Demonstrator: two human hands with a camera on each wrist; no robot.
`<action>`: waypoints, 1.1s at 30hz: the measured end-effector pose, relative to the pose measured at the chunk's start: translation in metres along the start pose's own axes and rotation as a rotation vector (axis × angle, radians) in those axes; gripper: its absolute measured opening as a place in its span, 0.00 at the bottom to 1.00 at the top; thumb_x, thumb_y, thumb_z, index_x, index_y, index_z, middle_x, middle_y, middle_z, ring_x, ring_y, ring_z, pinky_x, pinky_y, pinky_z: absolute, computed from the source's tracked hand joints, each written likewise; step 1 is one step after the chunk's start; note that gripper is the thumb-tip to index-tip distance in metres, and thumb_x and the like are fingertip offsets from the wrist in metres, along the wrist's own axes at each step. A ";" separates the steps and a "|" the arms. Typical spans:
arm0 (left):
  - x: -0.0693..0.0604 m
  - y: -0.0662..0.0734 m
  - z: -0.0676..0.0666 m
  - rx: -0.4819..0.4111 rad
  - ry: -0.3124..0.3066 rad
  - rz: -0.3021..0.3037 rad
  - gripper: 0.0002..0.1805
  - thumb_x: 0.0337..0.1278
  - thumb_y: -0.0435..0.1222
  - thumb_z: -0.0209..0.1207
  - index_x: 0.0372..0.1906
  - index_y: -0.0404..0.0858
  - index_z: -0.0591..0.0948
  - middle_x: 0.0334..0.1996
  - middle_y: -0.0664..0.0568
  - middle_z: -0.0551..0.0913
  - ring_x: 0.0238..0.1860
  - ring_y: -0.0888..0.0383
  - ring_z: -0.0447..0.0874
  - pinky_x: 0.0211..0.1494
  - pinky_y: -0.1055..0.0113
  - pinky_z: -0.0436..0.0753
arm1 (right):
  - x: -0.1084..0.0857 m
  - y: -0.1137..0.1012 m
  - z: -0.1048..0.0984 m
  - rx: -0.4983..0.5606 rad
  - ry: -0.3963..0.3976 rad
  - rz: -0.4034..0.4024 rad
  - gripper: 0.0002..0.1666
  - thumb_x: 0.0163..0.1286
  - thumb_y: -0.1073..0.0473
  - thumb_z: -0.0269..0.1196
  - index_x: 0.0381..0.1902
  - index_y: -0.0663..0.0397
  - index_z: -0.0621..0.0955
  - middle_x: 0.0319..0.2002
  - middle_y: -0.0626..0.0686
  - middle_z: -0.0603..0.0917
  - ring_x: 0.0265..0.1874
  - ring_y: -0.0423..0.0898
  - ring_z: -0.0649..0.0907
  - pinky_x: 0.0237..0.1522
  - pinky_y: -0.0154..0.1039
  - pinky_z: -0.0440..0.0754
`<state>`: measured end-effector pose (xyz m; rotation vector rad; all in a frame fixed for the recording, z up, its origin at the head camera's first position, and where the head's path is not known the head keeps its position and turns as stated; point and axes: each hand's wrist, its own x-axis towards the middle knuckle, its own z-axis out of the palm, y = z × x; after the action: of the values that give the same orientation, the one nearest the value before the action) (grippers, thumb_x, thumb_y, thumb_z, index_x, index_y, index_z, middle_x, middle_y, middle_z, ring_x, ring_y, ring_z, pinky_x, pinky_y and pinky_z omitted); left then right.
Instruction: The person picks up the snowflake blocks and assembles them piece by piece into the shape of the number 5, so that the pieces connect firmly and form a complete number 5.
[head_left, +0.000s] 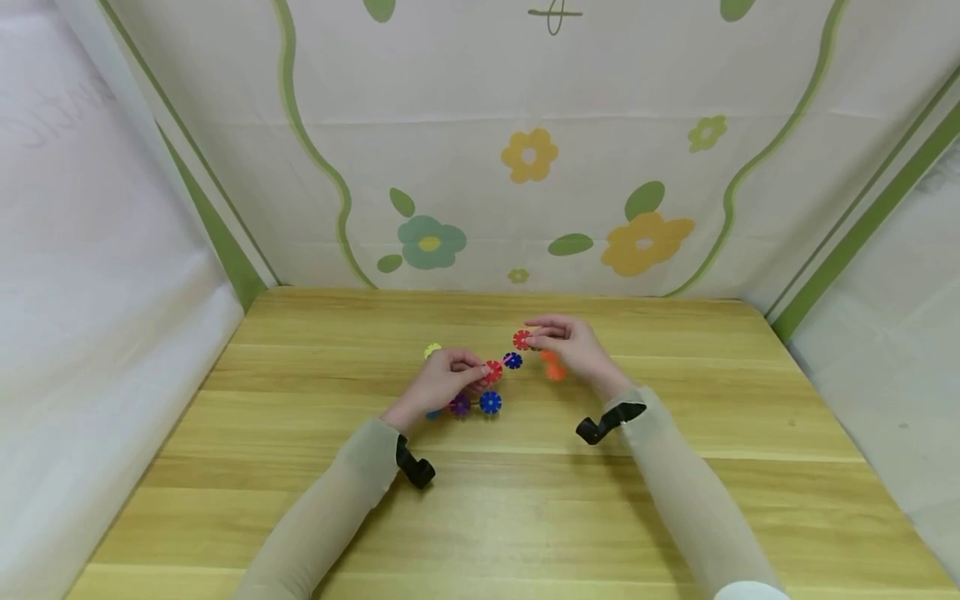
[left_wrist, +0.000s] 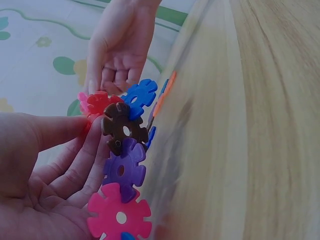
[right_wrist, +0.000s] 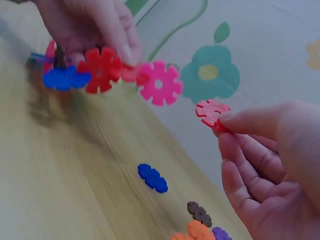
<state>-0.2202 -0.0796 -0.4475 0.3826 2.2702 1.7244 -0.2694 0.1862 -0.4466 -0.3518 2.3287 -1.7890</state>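
— Sleeves (head_left: pixel 330 500) lie nearest, pale beige, reaching over your wooden counter (head_left: pixel 525 533). What's between your hands?
— Your left hand (head_left: pixel 442 382) pinches a chain of notched discs (left_wrist: pixel 131 160), its pink disc (right_wrist: pixel 170 91) pointing toward your right. Your right hand (head_left: pixel 570 343) pinches one separate red disc (right_wrist: pixel 207 107), not touching the chain.
— How best to join them?
— I'd suggest you steady the chain near its pink disc, turn the red crosswise, match notches, then press straight.
— And your pose?
— Forearms angle inward; your right palm faces your left hand.
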 end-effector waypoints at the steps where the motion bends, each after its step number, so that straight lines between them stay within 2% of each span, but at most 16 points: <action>1: 0.000 0.000 0.000 0.003 0.000 0.002 0.08 0.71 0.34 0.62 0.43 0.31 0.84 0.34 0.46 0.88 0.36 0.51 0.89 0.43 0.61 0.88 | -0.003 -0.002 0.000 0.015 0.001 -0.005 0.21 0.73 0.58 0.67 0.60 0.61 0.82 0.46 0.55 0.88 0.49 0.57 0.85 0.56 0.55 0.81; 8: 0.000 0.002 -0.001 0.030 -0.002 0.004 0.09 0.72 0.35 0.62 0.42 0.32 0.84 0.35 0.45 0.89 0.37 0.51 0.89 0.44 0.61 0.87 | -0.017 -0.011 0.007 0.076 0.047 -0.031 0.15 0.73 0.62 0.67 0.53 0.64 0.85 0.44 0.58 0.89 0.42 0.50 0.88 0.53 0.57 0.82; 23: 0.000 0.000 0.000 0.023 -0.017 0.006 0.09 0.72 0.35 0.62 0.43 0.31 0.84 0.34 0.47 0.89 0.37 0.51 0.89 0.43 0.61 0.88 | -0.024 -0.008 0.023 0.117 0.085 -0.002 0.15 0.72 0.60 0.68 0.51 0.64 0.86 0.45 0.58 0.89 0.41 0.51 0.87 0.52 0.57 0.82; 30: 0.001 -0.003 0.000 0.022 -0.022 0.020 0.08 0.72 0.34 0.62 0.43 0.31 0.84 0.34 0.47 0.89 0.36 0.51 0.89 0.42 0.61 0.88 | -0.023 -0.005 0.022 0.135 0.078 0.016 0.17 0.73 0.59 0.68 0.54 0.65 0.85 0.46 0.59 0.88 0.46 0.61 0.85 0.54 0.58 0.81; 33: 0.000 -0.002 0.001 0.013 -0.022 0.017 0.08 0.72 0.34 0.61 0.43 0.30 0.84 0.35 0.46 0.89 0.36 0.51 0.89 0.42 0.61 0.88 | -0.024 -0.004 0.022 0.142 0.075 0.020 0.17 0.73 0.59 0.67 0.55 0.65 0.85 0.47 0.59 0.88 0.47 0.62 0.85 0.54 0.58 0.81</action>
<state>-0.2202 -0.0795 -0.4492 0.4229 2.2704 1.7061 -0.2402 0.1719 -0.4482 -0.2430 2.2278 -1.9762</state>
